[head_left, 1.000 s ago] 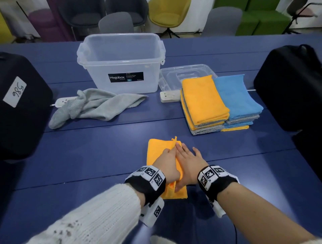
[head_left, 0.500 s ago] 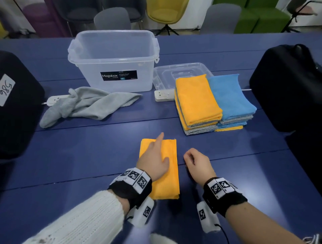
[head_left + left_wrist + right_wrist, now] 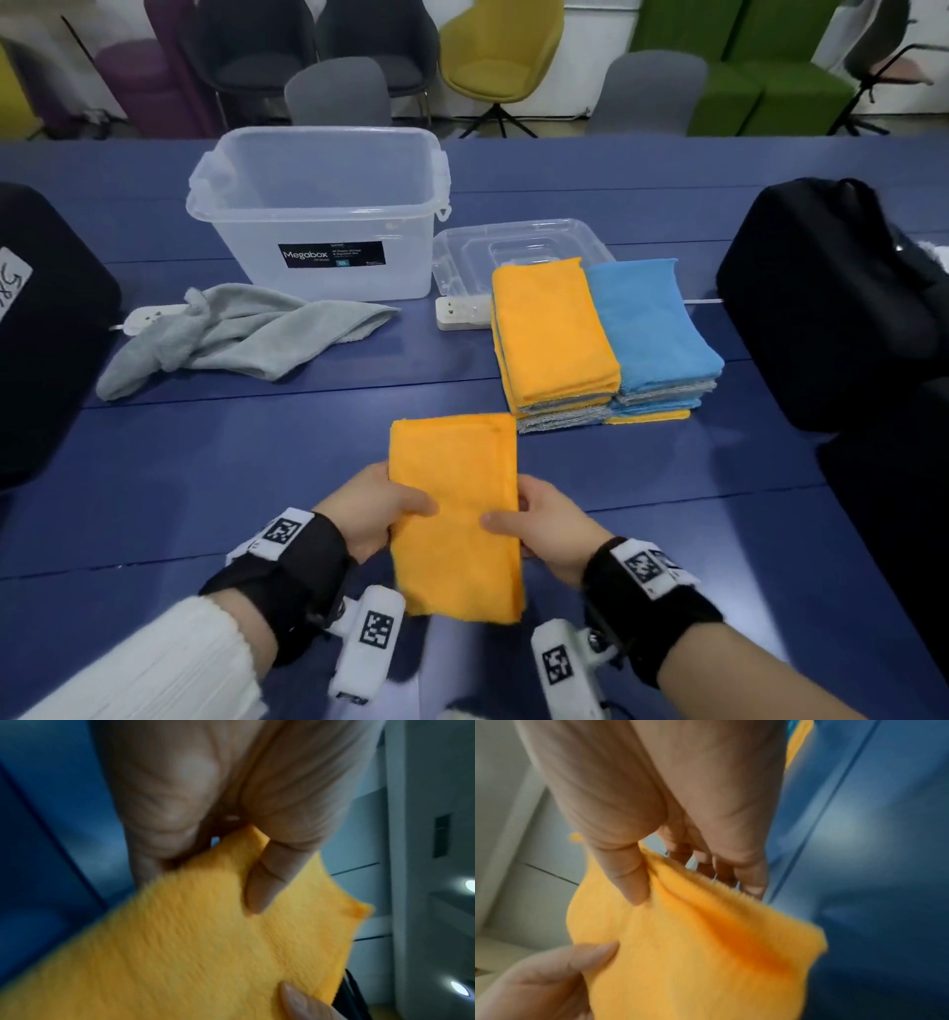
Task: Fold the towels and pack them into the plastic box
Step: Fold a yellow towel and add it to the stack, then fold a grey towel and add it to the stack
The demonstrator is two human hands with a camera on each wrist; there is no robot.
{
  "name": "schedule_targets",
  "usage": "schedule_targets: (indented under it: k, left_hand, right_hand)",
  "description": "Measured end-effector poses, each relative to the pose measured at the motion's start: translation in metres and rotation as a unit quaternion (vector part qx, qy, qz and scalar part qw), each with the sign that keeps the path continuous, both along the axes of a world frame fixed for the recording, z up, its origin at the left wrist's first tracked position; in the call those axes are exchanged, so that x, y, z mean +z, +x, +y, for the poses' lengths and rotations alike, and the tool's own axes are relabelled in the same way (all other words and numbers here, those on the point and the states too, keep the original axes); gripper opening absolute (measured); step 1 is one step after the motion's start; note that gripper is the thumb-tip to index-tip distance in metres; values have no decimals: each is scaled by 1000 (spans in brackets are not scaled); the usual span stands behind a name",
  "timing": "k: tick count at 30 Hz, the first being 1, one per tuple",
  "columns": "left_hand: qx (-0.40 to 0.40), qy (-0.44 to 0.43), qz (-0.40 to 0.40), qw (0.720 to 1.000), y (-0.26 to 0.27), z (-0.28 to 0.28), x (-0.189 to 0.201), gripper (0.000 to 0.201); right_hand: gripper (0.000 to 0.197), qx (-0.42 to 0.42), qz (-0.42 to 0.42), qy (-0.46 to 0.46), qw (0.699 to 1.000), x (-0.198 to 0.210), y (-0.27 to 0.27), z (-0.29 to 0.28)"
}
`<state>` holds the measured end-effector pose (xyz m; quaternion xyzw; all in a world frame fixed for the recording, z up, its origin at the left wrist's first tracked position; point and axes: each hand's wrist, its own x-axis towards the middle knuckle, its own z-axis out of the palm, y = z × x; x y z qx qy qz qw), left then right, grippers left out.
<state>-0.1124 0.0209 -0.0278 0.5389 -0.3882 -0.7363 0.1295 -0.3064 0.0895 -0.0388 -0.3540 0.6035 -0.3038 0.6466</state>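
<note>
A folded orange towel (image 3: 457, 509) is lifted off the blue table in front of me. My left hand (image 3: 382, 509) pinches its left edge, thumb on top. My right hand (image 3: 531, 524) pinches its right edge the same way. In the left wrist view the thumb presses the orange towel (image 3: 205, 953); in the right wrist view the thumb and fingers clamp the orange towel (image 3: 693, 953). The clear plastic box (image 3: 323, 216) stands open at the back. A stack of folded orange towels (image 3: 552, 329) and a stack topped with a blue towel (image 3: 649, 324) lie to the right. A crumpled grey towel (image 3: 236, 339) lies left.
The box's clear lid (image 3: 518, 246) lies behind the stacks, with a white power strip (image 3: 459, 313) beside it. Black bags stand at the left (image 3: 46, 329) and right (image 3: 832, 303) table sides. Chairs line the far edge.
Both hands lay on the towel a second ago, then the right hand came off. Now each hand pinches a side edge and the towel is raised off the table.
</note>
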Motion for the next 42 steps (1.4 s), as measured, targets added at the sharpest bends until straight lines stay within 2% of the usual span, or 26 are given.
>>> schedule_targets:
  k: [3,7,10,13,16,19,21,23,25,28,29,31,33,34,36,38,42]
  left_hand:
    - [-39,-34,98,994,-29,1,35,44]
    - [-50,-118,165,978,-97,-22,71,57]
    - [-6,-141,167,976,-152,-50,85,62]
    - [42,-177,154,971,-200,-76,92,63]
    - [52,-230,110,966,-228,-97,90,76]
    - [-24,-307,-11,951,-239,-112,70,91]
    - [-105,-349,-105,925,-243,-113,56,85]
    - [-146,-384,-154,899,-246,-111,44,69]
    - [-156,-399,-171,887,-245,-109,39,63]
    - [-173,-416,-171,876,-243,-108,37,69]
    - [-177,-429,-171,869,-241,-108,39,70]
    - [-167,-444,-152,867,-232,-108,43,64]
    - [-128,-469,-126,865,-214,-109,44,44]
    - [-104,-490,-121,857,-201,-112,44,35]
    - [-61,-526,-134,838,-168,-120,40,24]
    - [-30,-534,-178,826,-127,-131,33,21]
    - [-17,-495,-324,806,-35,-159,-2,42]
  right_hand:
    - [54,-24,39,-65,997,34,-41,0]
    - [35,-136,150,-153,967,78,-109,-22]
    - [42,-235,215,-200,926,91,-160,-51]
    - [42,-275,267,-228,895,96,-196,-78]
    - [35,-288,311,-230,876,95,-218,-103]
    - [30,-237,381,-183,875,78,-230,-120]
    - [26,-176,432,-145,873,65,-233,-125]
    - [23,-144,463,-130,865,59,-233,-128]
    - [22,-143,476,-131,858,57,-233,-130]
    - [19,-118,515,-117,841,57,-229,-130]
    - [17,-101,543,-108,827,57,-227,-131]
    - [16,-75,617,-100,777,56,-221,-133]
    - [23,-95,664,-120,732,61,-213,-135]
    - [28,-116,664,-141,725,66,-208,-135]
    - [31,-150,631,-210,732,76,-195,-135]
    - [28,-147,584,-298,740,82,-173,-134]
    - [17,-67,497,-436,748,77,-107,-139]
